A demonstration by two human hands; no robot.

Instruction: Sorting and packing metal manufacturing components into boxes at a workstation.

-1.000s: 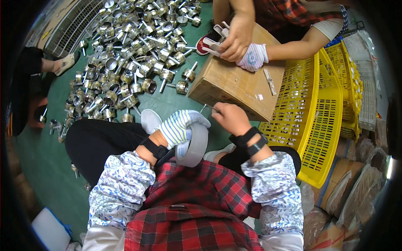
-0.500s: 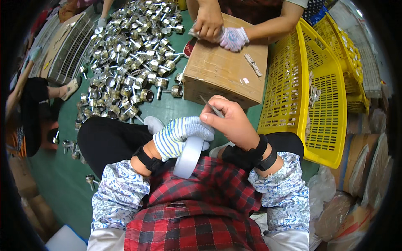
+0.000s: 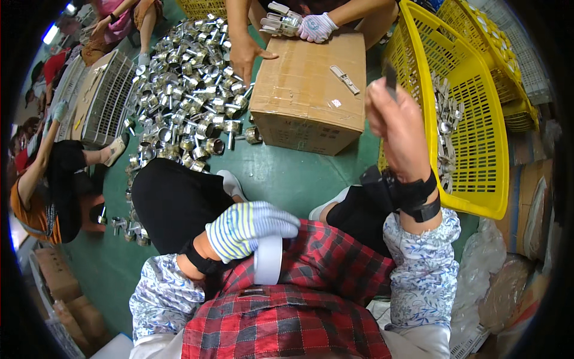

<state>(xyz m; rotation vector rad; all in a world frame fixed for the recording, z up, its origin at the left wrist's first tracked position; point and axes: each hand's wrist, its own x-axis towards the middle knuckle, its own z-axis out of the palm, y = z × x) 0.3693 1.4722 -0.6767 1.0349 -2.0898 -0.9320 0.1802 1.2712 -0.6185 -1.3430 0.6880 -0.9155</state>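
Green floor (image 3: 281, 173) carries everything we see. On it: a big heap of shiny metal fittings (image 3: 185, 102); just right of that, a brown cardboard box (image 3: 311, 96); a yellow slatted plastic crate (image 3: 472, 137) further right; a white wire basket (image 3: 107, 99) left of the heap.

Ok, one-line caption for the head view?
Gloved left hand holds a white tape roll; bare right hand raised beside yellow basket.

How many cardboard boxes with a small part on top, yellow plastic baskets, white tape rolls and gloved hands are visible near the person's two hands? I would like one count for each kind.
Cardboard box: 1
Yellow plastic baskets: 2, the second behind the first
White tape roll: 1, under the gloved left hand
Gloved hands: 2, the left hand and a co-worker's hand
Total: 6
The bare right hand is not counted.
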